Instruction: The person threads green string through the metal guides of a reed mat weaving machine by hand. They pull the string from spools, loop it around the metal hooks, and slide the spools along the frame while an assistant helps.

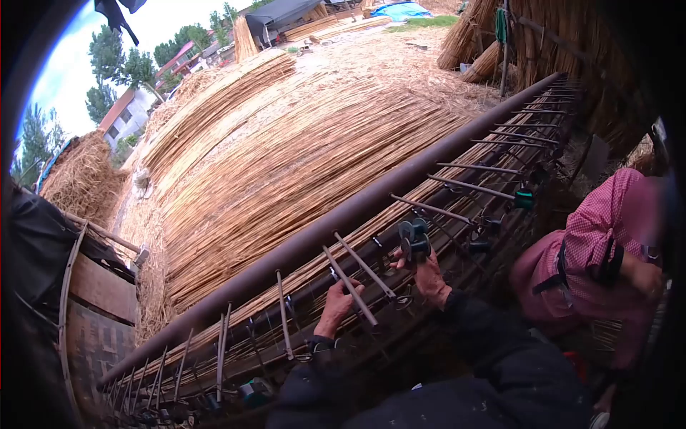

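In the head view, near the centre, the right hand [430,279] grasps a green spool-like piece [414,237] that hides some fingers. Left of it, the left hand [337,306] curls beside a metal rod [362,305]; its grip cannot be told. Lower right, a person in pink [597,247] is partly cut off.

The head camera looked forward and down from close behind the long pipe [357,209], facing reeds [286,171] beyond it.
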Motion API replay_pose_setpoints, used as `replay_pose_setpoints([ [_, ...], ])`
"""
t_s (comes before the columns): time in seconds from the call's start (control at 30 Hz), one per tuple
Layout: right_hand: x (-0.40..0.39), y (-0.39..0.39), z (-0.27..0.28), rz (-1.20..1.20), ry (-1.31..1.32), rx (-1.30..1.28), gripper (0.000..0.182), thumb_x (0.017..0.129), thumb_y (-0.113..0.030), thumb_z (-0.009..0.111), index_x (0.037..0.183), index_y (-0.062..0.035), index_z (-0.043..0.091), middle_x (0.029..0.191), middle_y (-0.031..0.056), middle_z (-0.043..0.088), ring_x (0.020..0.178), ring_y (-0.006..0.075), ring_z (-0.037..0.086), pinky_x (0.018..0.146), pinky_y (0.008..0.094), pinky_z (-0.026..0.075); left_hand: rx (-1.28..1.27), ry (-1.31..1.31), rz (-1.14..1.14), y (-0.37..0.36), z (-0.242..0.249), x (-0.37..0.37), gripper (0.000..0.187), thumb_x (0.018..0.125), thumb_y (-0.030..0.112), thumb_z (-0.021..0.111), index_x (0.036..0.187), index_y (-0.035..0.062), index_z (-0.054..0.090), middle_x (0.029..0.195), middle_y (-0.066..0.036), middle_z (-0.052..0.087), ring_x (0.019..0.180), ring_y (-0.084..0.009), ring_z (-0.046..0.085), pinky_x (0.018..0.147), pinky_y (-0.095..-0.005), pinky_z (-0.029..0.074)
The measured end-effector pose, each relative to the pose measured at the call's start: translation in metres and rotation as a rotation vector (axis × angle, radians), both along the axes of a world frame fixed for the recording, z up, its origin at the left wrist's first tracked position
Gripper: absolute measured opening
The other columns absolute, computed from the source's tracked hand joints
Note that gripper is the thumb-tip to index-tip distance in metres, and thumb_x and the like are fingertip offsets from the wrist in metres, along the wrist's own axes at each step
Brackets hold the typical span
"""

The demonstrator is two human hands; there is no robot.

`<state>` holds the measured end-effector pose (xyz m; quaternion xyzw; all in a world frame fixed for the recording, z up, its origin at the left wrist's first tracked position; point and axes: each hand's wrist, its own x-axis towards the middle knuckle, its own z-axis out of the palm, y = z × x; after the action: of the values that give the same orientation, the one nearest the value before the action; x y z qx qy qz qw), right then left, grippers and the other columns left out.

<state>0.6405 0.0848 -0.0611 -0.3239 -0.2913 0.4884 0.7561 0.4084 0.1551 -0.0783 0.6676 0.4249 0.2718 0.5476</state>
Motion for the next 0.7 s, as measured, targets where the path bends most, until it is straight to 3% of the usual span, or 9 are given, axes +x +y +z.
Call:
replay_pose_setpoints([
  [0.03, 0.003, -0.013, 0.010, 0.024, -0.006, 0.009, 0.055, 0.088, -0.049, 0.060, 0.116, -0.0045, 0.047, 0.093, 0.0110, 0.062, 0.070, 0.0148, 0.061, 0.073, 0.0354, 0.055, -0.004, -0.007, -0.003, -0.002, -0.002, 0.001, 0.020, 0.085, 0.019, 0.070, 0.095, 0.0034, 0.067, 0.080, 0.000, 0.062, 0.077, -0.0085, 0.054, 0.070, -0.0254, 0.046],
  [0.13, 0.012, -0.057, 0.025, 0.114, -0.152, 0.009, 0.042, 0.095, -0.040, 0.054, 0.117, -0.0063, 0.046, 0.091, 0.0075, 0.058, 0.073, 0.0101, 0.059, 0.075, 0.0280, 0.052, -0.095, -0.204, 0.112, -0.007, -0.004, 0.011, 0.017, 0.085, 0.016, 0.070, 0.093, 0.0013, 0.067, 0.082, -0.001, 0.064, 0.076, -0.0081, 0.055, 0.069, -0.0248, 0.046],
  [0.2, 0.019, -0.086, 0.014, 0.125, -0.422, 0.026, 0.037, 0.098, -0.035, 0.051, 0.121, -0.0061, 0.048, 0.094, 0.0043, 0.056, 0.081, 0.0076, 0.055, 0.076, 0.0234, 0.048, -0.258, -0.424, 0.274, -0.011, -0.007, 0.022, 0.015, 0.089, 0.014, 0.065, 0.091, -0.0007, 0.064, 0.084, -0.005, 0.065, 0.075, -0.0133, 0.061, 0.072, -0.0268, 0.052],
  [0.33, 0.013, -0.148, 0.073, 0.166, -0.546, -0.133, 0.039, 0.100, -0.032, 0.047, 0.128, -0.0051, 0.047, 0.097, 0.0015, 0.055, 0.089, 0.0078, 0.053, 0.081, 0.0233, 0.046, -0.455, -0.643, 0.385, -0.017, -0.009, 0.038, 0.011, 0.092, 0.009, 0.058, 0.093, -0.0020, 0.056, 0.091, -0.014, 0.065, 0.083, -0.0246, 0.066, 0.078, -0.0352, 0.058],
  [0.4, 0.012, -0.175, 0.071, 0.415, -0.676, -0.235, 0.044, 0.100, -0.030, 0.045, 0.136, -0.0047, 0.042, 0.102, 0.0027, 0.058, 0.094, 0.0107, 0.056, 0.085, 0.0264, 0.046, -0.561, -0.737, 0.299, -0.024, -0.014, 0.051, 0.009, 0.093, 0.007, 0.057, 0.093, -0.0015, 0.054, 0.094, -0.016, 0.064, 0.087, -0.0270, 0.066, 0.079, -0.0377, 0.058],
  [0.5, 0.005, -0.204, 0.052, 0.738, -0.887, -0.275, 0.042, 0.101, -0.021, 0.043, 0.140, -0.0073, 0.038, 0.132, 0.0143, 0.048, 0.121, 0.0242, 0.048, 0.106, 0.0354, 0.035, -0.755, -0.858, 0.194, -0.034, -0.043, 0.068, 0.009, 0.092, 0.004, 0.053, 0.100, 0.0016, 0.050, 0.096, -0.016, 0.063, 0.089, -0.0285, 0.065, 0.078, -0.0422, 0.057],
  [0.57, 0.005, -0.214, 0.031, 0.746, -1.096, -0.135, 0.044, 0.098, -0.014, 0.047, 0.141, -0.0076, 0.037, 0.143, 0.0163, 0.038, 0.131, 0.0300, 0.038, 0.111, 0.0366, 0.028, -0.852, -0.969, 0.273, -0.051, -0.054, 0.078, 0.020, 0.091, 0.003, 0.053, 0.109, 0.0048, 0.046, 0.091, -0.013, 0.062, 0.083, -0.0255, 0.064, 0.075, -0.0418, 0.057],
  [0.63, 0.003, -0.206, 0.058, 0.525, -1.404, 0.024, 0.050, 0.092, -0.009, 0.055, 0.139, -0.0062, 0.039, 0.145, 0.0159, 0.035, 0.132, 0.0333, 0.034, 0.112, 0.0400, 0.029, -0.818, -0.939, 0.351, -0.082, -0.039, 0.084, 0.027, 0.092, 0.004, 0.051, 0.118, 0.0068, 0.043, 0.085, -0.010, 0.061, 0.077, -0.0218, 0.062, 0.073, -0.0365, 0.055],
  [0.7, 0.004, -0.188, 0.097, 0.251, -1.508, 0.054, 0.037, 0.091, -0.010, 0.055, 0.127, -0.0037, 0.048, 0.133, 0.0170, 0.046, 0.125, 0.0331, 0.043, 0.103, 0.0394, 0.039, -0.701, -0.781, 0.422, -0.109, -0.030, 0.087, 0.029, 0.092, 0.005, 0.049, 0.120, 0.0050, 0.043, 0.085, -0.009, 0.061, 0.076, -0.0207, 0.062, 0.073, -0.0337, 0.053],
])
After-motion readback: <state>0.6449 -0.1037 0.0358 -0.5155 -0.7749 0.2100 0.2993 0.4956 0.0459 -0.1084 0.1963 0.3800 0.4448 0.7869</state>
